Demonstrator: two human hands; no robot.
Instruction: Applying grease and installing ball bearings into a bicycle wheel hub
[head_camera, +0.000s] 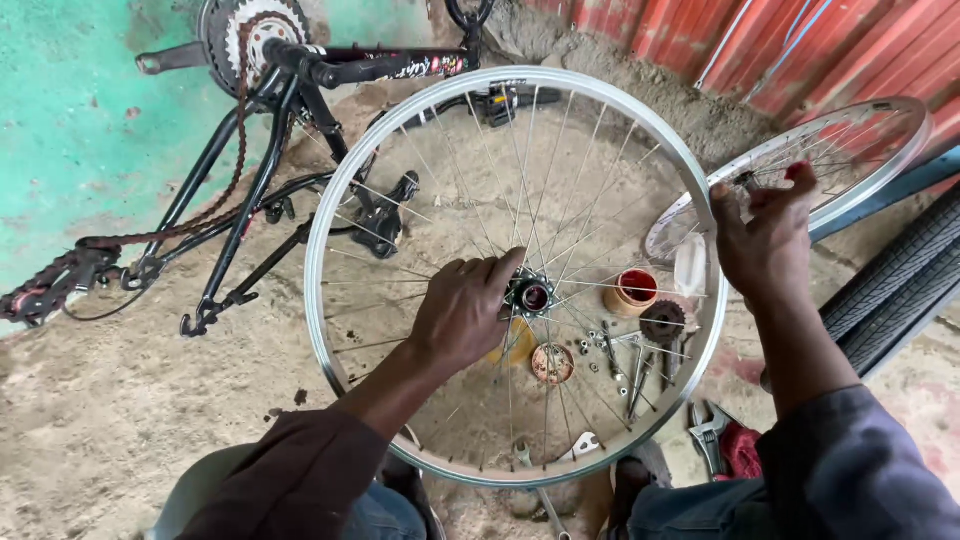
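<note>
- left hand (463, 312) mid-frame, fingers curled on wheel hub (530, 296)
- right hand (762, 232) upper right, pinching wheel rim (322, 200)
- bike frame (250, 180) lying upper left w/ chain (60, 275)

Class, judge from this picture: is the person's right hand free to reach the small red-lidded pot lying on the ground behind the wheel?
Probably not directly. The right hand holds the rim, and the red-lidded pot lies behind the spokes, which bar the way; it would have to go round the wheel.
</note>
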